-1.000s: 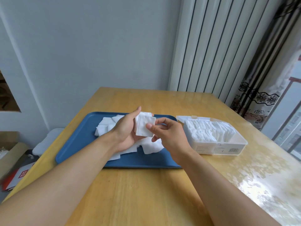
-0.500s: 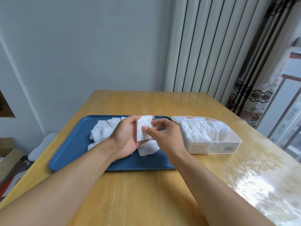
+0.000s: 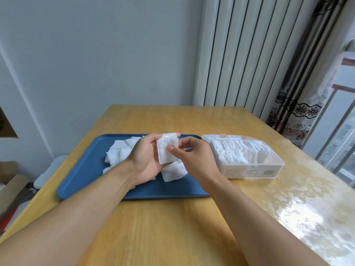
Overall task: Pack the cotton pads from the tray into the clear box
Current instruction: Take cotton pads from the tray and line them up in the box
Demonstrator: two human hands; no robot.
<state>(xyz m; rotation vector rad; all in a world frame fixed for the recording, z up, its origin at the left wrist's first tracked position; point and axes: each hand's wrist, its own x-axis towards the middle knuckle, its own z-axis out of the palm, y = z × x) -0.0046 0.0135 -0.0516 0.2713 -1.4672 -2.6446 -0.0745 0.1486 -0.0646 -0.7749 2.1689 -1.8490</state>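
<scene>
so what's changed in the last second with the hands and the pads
Little: the left hand keeps the small stack of cotton pads, its fingers now curled over the top, while the right hand stays pinching its front. Tray, loose pads and clear box unchanged.

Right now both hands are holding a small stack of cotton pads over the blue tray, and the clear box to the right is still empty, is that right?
Not quite. The box is not empty: the head view shows a row of white pads standing in it. The rest holds: the left hand and the right hand hold a small stack of pads over the blue tray.
</scene>
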